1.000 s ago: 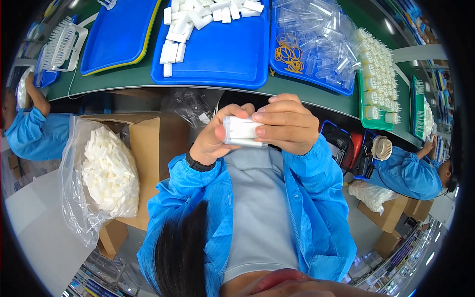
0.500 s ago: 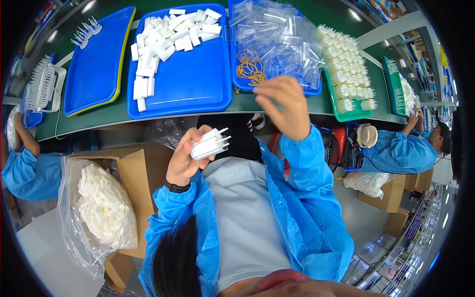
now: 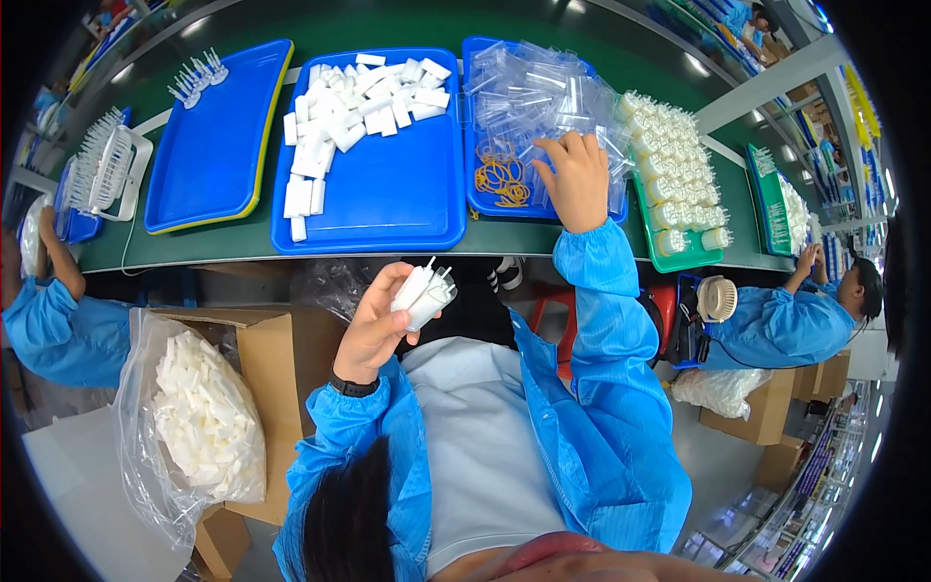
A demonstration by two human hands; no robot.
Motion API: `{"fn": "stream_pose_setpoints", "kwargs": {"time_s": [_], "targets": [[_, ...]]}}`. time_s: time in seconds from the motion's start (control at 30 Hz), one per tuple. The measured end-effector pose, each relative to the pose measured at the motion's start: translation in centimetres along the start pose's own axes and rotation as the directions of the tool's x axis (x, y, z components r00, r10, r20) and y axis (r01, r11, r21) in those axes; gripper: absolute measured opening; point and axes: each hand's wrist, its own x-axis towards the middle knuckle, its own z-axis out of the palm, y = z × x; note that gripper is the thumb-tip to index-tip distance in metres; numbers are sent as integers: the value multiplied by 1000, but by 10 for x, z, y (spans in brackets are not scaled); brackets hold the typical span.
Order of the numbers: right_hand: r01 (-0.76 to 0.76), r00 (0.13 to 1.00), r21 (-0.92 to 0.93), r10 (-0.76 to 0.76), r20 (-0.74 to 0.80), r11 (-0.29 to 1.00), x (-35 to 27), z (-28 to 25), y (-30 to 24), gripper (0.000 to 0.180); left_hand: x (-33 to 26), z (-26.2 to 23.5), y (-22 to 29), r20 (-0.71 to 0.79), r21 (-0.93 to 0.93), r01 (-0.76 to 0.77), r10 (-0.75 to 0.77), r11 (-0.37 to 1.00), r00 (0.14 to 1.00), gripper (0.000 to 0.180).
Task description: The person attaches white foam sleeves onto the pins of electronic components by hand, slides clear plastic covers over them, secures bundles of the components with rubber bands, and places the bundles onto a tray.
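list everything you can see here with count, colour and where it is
white plug parts: a small bundle, white, held in the left hand
blue trays: three, blue, side by side on the green table
loose white pieces: many, white, in the middle tray
clear bags: a heap, clear, in the right blue tray
rubber bands: a bunch, yellow, in that tray beside the right hand
green tray: one, right of the blue ones, rows of white parts
cardboard box: one, brown, lower left, bag of white pieces inside
left hand: raised at chest
right hand: over the clear bags
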Motion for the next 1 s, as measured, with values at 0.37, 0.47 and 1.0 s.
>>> {"fn": "stream_pose_setpoints", "kwargs": {"time_s": [0.37,0.47,1.0], "targets": [[-183,980,835,161,115,518,-19,-58,-48,33,7,17,11,-160,273,-35,81,961,984,42],[-221,975,948,62,212,229,-33,-63,-58,33,9,17,9,-153,285,-44,91,958,984,39],[-216,976,972,13,216,93,-52,-56,-79,29,2,19,7,-171,318,-137,199,938,965,29]]}}
